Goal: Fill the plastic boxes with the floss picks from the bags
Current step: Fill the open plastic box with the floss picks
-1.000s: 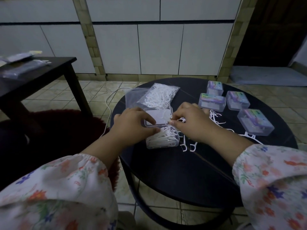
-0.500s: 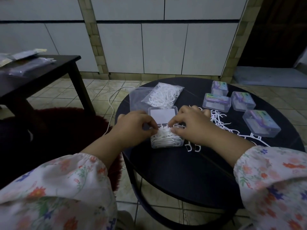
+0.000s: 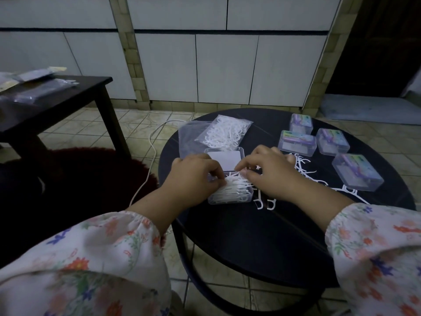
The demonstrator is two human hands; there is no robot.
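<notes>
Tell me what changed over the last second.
Little changed. Both hands shifted from the open box's hinge area onto the floss picks in its base: left hand and right hand now press and tuck them in. The open box, the bag and four closed boxes stayed put.

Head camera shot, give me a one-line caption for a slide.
Both hands, left and right, press floss picks into an open plastic box on a round black table.
</notes>
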